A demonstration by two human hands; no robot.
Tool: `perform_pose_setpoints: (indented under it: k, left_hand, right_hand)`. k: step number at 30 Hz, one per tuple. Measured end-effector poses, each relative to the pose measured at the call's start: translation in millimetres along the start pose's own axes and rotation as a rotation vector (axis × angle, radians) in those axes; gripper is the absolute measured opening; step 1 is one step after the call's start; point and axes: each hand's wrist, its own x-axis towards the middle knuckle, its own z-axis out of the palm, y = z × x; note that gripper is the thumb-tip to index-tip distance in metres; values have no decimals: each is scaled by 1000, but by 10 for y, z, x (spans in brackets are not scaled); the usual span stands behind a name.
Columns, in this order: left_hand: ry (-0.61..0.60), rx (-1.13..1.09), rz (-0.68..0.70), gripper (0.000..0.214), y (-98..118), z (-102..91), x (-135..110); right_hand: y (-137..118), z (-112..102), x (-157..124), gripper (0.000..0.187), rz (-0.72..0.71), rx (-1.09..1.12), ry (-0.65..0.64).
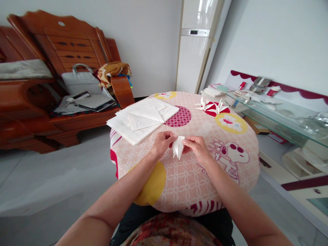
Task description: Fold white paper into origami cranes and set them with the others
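A small folded white paper piece (178, 147) is held between both hands above the round table (184, 177), which has a pink patterned cloth. My left hand (163, 142) pinches its left side with closed fingers. My right hand (196, 146) pinches the right side the same way. A stack of white paper sheets (141, 120) lies on the table's far left. Two finished folded paper figures (212, 106) rest at the table's far edge.
A wooden bench (64, 68) with a grey bag (81, 79), papers and cloth stands at the left. A white standing air conditioner (195, 44) is in the corner. A glass-topped cabinet (276, 112) with small items runs along the right wall.
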Motion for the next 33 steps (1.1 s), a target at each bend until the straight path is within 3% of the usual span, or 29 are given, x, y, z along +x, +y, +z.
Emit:
perform_pose_setpoints:
  k: [3, 8, 17, 22, 33]
  left_hand:
    - [0, -9, -24, 37, -15, 12, -4]
    - [-105, -7, -121, 37, -48, 23, -5]
    - [-116, -66, -156, 42, -51, 30, -9]
    - [-72, -129, -142, 41, -31, 34, -11]
    - [-165, -318, -192, 42, -39, -17, 4]
  right_hand:
    - [7, 11, 6, 24, 36, 27, -37]
    - [10, 23, 3, 22, 47, 5, 23]
    - [-20, 19, 10, 20, 130, 51, 44]
    - [-9, 5, 7, 25, 150, 62, -29]
    - [16, -39, 21, 31, 90, 117, -117]
